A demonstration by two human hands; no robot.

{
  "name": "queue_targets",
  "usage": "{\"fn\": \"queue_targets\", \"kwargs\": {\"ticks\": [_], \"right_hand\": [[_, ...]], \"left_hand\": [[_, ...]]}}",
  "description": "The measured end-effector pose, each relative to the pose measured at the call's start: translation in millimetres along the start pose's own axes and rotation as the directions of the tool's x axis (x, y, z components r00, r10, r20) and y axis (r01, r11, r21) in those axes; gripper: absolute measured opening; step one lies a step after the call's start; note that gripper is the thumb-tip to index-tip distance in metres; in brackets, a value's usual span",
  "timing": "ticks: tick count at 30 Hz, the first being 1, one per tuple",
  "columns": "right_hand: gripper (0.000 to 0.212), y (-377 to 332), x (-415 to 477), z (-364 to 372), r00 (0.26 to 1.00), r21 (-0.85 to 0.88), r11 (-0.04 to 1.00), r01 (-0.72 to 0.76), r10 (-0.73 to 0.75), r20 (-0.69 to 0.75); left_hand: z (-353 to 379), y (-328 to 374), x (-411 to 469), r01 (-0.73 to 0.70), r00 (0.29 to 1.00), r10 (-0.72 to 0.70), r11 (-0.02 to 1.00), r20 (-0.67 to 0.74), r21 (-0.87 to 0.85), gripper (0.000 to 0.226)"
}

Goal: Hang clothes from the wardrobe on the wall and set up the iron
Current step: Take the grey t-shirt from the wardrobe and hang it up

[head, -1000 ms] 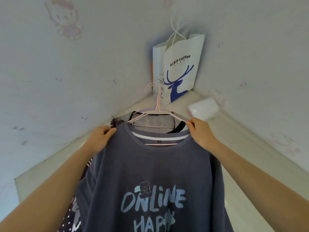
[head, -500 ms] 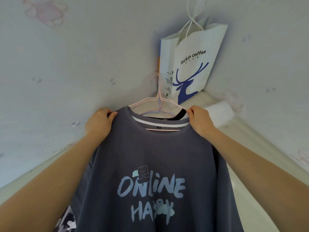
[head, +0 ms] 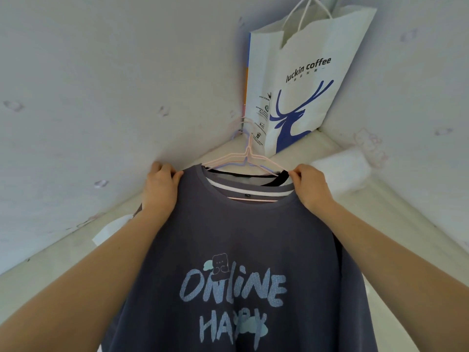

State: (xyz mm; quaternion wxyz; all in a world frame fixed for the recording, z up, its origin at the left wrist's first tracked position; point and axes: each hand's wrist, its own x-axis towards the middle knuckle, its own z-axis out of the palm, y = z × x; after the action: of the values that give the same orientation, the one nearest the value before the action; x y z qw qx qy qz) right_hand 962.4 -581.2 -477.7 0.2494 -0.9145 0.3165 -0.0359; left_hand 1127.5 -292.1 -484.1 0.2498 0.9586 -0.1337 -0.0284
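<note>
A grey T-shirt (head: 236, 262) printed "ONLINE HAPPY" hangs in the wall corner just below a white Luckin Coffee paper bag (head: 304, 80), with a black-trimmed garment (head: 279, 179) behind it. The left hand (head: 161, 185) and right hand (head: 308, 185) each pinch a shoulder of the T-shirt, close to the ends of its pink wire hanger (head: 241, 158), whose hook reaches up beside the bag. Tugging one shoulder harder could, I judge, tilt the thin hanger, slide the collar off, or unseat the crowded hooks.
</note>
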Motion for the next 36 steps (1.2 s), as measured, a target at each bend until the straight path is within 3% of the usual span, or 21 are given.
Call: {"fn": "queue_targets", "kwargs": {"ticks": [4,10,16,22,36], "right_hand": [[0.023,3,-5,13,0.999,-0.037,0.999,0.020,-0.021,-0.032],[0.026,-2,-13,10,0.998,-0.215,0.976,0.045,-0.051,-0.021],[0.037,-2,-39,10,0.995,-0.344,0.934,0.094,-0.079,0.057],[0.054,-6,-87,7,0.987,-0.378,0.915,0.144,-0.106,0.119],[0.057,-34,-243,15,0.971,-0.376,0.912,0.164,-0.082,0.224]], "left_hand": [[9,-6,-4,-0.006,1.000,0.005,0.999,0.024,0.051,0.026],[7,-6,-13,-0.099,0.995,0.095,0.961,0.029,0.259,0.023],[10,-2,-44,-0.238,0.970,0.240,0.897,0.042,0.373,0.037],[8,4,-86,-0.348,0.936,0.297,0.853,0.187,0.389,0.048],[-16,-17,-215,-0.433,0.888,0.345,0.851,0.305,0.297,0.051]]}}
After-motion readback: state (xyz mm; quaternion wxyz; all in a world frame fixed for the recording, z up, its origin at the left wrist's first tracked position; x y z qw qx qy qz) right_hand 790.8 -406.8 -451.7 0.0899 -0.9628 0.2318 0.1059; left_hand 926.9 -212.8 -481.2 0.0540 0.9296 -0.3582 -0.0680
